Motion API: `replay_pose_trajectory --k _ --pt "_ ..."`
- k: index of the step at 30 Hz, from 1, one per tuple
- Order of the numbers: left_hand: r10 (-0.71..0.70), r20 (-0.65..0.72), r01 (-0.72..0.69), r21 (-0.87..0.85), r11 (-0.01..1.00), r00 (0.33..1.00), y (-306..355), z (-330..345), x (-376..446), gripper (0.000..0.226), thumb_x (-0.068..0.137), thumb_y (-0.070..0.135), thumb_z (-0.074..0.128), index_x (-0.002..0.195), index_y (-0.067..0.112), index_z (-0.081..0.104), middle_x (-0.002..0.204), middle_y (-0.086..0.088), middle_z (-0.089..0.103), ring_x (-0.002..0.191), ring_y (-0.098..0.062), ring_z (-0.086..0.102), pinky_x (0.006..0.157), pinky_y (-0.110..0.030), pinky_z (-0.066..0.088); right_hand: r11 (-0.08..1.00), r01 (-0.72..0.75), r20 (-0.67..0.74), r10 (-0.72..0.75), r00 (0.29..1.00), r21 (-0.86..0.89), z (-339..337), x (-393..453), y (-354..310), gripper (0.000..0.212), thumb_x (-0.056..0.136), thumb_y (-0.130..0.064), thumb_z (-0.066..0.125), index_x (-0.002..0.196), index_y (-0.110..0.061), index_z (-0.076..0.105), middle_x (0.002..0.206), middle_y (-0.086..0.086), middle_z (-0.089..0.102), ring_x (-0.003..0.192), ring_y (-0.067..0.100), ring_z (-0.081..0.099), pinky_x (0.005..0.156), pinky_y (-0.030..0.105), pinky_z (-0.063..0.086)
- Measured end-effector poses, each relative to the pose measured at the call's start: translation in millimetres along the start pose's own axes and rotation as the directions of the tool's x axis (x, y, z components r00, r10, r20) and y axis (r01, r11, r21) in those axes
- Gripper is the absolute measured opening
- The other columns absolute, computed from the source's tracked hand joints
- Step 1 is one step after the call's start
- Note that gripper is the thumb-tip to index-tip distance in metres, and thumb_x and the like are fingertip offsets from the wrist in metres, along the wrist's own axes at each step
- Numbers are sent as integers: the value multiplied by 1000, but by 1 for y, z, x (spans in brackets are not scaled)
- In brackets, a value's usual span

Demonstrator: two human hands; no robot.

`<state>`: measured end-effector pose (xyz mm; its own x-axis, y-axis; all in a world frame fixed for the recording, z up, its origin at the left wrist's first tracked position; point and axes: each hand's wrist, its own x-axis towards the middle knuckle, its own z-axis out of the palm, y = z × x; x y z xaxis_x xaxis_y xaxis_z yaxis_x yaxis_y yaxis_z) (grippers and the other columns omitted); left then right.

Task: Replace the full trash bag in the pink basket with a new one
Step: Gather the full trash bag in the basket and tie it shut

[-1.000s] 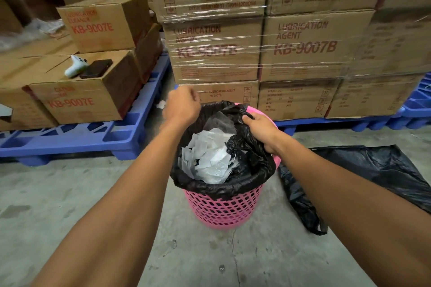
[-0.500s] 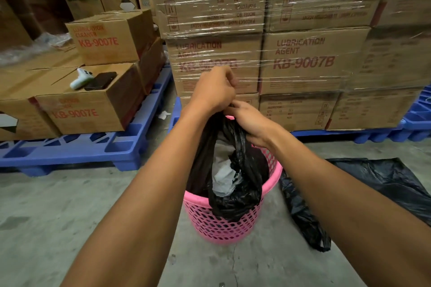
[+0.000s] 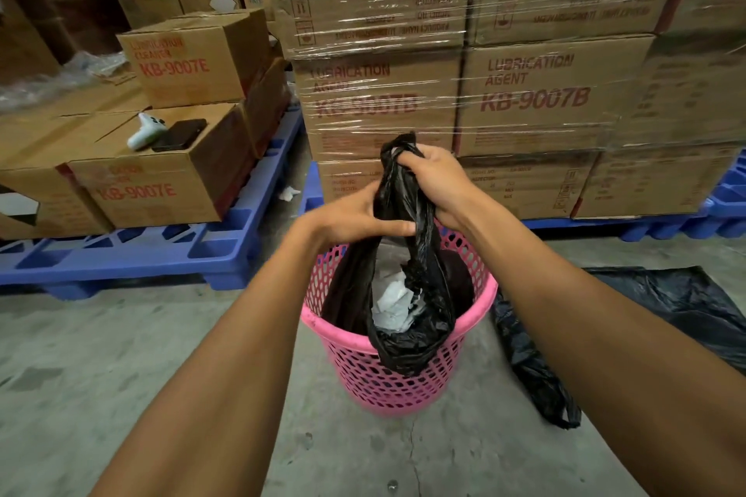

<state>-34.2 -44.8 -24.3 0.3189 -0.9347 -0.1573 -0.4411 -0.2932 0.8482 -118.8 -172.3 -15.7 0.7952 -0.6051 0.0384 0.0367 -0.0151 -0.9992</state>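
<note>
- 2 hands clench the full trash bag (image 3: 407,295): our right hand (image 3: 434,182) grips its neck at 12 o'clock, our left hand (image 3: 355,214) just below.
- We judge the bag's long axis runs 12 to 6, straight above the pink basket (image 3: 403,383); the lift goes toward 12.

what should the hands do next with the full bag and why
Probably lift it straight up. Both the right hand and left hand grip the gathered neck of the bag, but its body sits inside the basket, one fold draped over the rim.
</note>
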Motion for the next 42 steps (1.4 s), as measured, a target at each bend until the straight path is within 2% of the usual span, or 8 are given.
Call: replay_pose_trajectory --k 4,12,19,25,32,35,40,42 --pt "45 -240 -96 -208 973 970 -13 21 14 25 99 23 56 120 9 59 99 0 71 92 -15 67 78 -25 55 956 96 19 -94 995 -276 3 3 -14 22 89 -8 59 104 -7 74 93 10 75 81 17 66 79 33 53" --pt "101 -316 -219 -365 905 943 -15 9 17 107 59 57 82 145 13 36 127 -9 64 113 -17 65 96 -34 53 621 180 38 -235 971 -762 4 2 -33 26 83 -18 59 104 -19 75 91 6 74 90 23 66 76 30 51" --pt "-101 -468 -144 -461 876 878 -16 13 24 14 92 16 65 83 12 74 90 -16 72 83 -28 66 88 -41 54 987 121 138 -106 985 -102 2 8 -35 23 88 -6 61 105 -19 70 94 1 69 83 13 64 77 27 53" --pt "-127 -537 -131 -416 900 834 -12 8 24 25 97 23 59 74 19 70 82 -13 64 77 -25 54 73 -40 50 865 118 453 135 881 -487 -14 2 33 87 84 -25 72 155 -22 23 154 -9 34 136 8 39 115 30 30" --pt "-31 -651 -210 -289 934 758 1 9 32 20 98 15 57 114 5 64 94 -6 66 85 -17 61 79 -30 50 841 224 454 28 891 -492 10 -5 66 4 94 -32 63 96 -36 63 85 -18 70 83 3 64 79 21 46" --pt "-7 -672 -269 -305 914 741 4 9 31 30 94 15 63 124 8 59 105 -4 68 98 -19 64 92 -37 52 864 169 310 -16 951 -475 7 -3 70 14 95 -32 61 81 -33 64 71 -13 68 71 7 64 73 27 47" --pt "18 -356 -177 -418 891 934 -25 -9 21 73 78 12 81 141 22 45 117 -1 61 106 -19 66 90 -35 55 957 6 188 50 981 -289 -8 -4 79 17 96 -29 60 80 -29 64 54 -21 66 56 -6 61 63 17 45" --pt "11 -211 -78 -312 947 977 -35 -4 16 49 80 11 79 126 16 62 107 2 72 97 -16 71 86 -32 57 964 -22 209 80 975 -264 -10 -2 80 11 95 -29 62 85 -28 67 62 -16 71 61 -2 66 64 17 50"
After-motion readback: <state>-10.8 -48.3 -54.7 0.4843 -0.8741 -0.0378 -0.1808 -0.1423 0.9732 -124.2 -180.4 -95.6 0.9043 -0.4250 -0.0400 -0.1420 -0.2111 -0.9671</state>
